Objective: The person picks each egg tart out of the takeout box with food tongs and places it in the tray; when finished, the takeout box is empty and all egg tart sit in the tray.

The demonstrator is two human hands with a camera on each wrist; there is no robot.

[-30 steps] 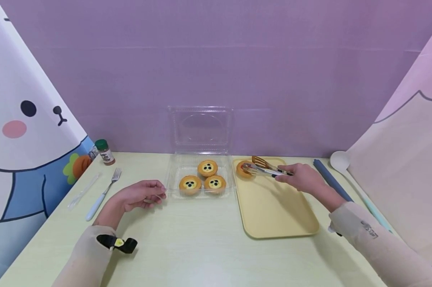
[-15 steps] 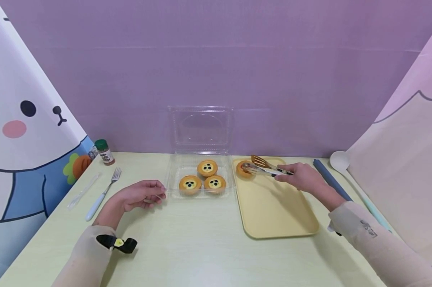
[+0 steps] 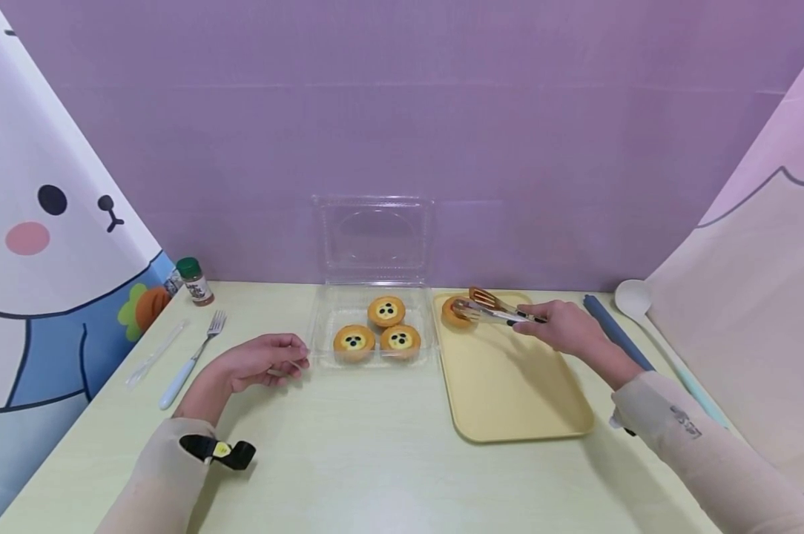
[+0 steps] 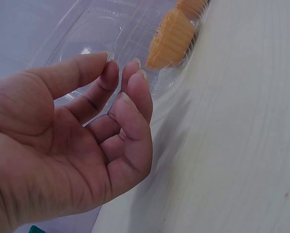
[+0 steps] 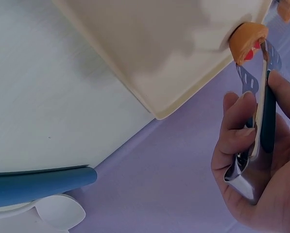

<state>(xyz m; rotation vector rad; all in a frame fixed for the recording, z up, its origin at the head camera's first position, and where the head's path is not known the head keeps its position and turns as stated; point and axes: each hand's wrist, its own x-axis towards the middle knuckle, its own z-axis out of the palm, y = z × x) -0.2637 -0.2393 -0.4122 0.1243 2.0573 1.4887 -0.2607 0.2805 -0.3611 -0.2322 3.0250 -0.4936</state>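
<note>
My right hand [image 3: 565, 326] grips a pair of metal tongs [image 5: 265, 116] with dark handle grips. Their slotted heads stand on either side of a tart [image 5: 247, 42] with red filling, at the far left corner of the yellow tray [image 3: 515, 386]. In the head view the tongs partly cover this tart. My left hand [image 3: 265, 361] is at the front left of an open clear plastic container [image 3: 322, 330], thumb and index fingertip pinching its edge in the left wrist view. Inside it sit three tarts [image 3: 400, 340] with pale filling and dark dots.
The container's lid [image 3: 375, 241] stands up at the back. On the left are a fork [image 3: 191, 361], a wrapped clear plastic item [image 3: 156, 354] and a green-capped jar [image 3: 196, 282]. A blue rod [image 3: 615, 334] and a white spoon [image 3: 634, 300] lie right of the tray.
The tongs' heads have drawn slightly closer together around the tart, which looks a little more tilted. My left hand and the container stay in place.
</note>
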